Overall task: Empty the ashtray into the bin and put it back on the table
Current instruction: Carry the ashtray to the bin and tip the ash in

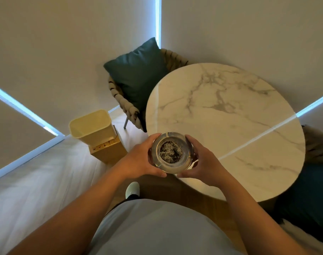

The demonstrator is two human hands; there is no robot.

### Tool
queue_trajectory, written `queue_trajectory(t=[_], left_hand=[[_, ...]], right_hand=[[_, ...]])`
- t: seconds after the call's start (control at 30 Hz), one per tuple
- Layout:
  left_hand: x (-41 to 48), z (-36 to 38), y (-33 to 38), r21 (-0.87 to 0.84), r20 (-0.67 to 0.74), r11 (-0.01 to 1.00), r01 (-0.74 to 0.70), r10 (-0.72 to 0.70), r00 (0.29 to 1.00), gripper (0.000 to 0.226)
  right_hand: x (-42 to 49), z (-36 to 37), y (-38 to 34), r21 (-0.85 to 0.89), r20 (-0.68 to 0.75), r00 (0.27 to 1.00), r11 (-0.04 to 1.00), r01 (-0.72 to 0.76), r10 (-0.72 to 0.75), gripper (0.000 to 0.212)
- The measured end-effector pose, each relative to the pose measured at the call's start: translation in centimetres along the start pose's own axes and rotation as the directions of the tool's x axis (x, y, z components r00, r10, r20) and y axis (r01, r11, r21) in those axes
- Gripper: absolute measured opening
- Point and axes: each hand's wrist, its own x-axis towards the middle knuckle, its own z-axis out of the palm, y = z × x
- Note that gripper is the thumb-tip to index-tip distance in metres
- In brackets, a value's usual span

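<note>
A round metal ashtray (170,165) with dark ash and pale specks in its bowl is held level between both hands at the near left edge of the round marble table (230,115). My left hand (140,159) grips its left rim, and my right hand (203,162) grips its right rim. Whether it rests on the table or is lifted just above it, I cannot tell. The cream plastic bin (91,127) stands open on the floor to the left, apart from my hands, and looks empty inside.
A cardboard box (109,150) sits against the bin's near side. A woven chair (126,105) with a dark green cushion (136,74) stands behind the table's left edge. Another dark seat (307,199) is at the right. My shoe (132,188) is on the wooden floor below the ashtray.
</note>
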Motion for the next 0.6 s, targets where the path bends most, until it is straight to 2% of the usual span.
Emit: queue_trajectory(t=[0.33, 0.6], left_hand=[[-6.3, -7.1, -5.2, -0.030, -0.228, 0.996, 0.082, -0.087, 0.970, 0.111], [-11.4, -15.3, -10.3, -0.042, -0.335, 0.991, 0.129, -0.135, 0.932, 0.107]], right_hand=[[7.5, 7.1, -5.9, -0.042, 0.192, 0.969, 0.985, 0.169, -0.158, 0.117], [14.2, 15.5, -12.2, -0.051, 0.291, 0.929, 0.966, 0.254, -0.229, 0.107]])
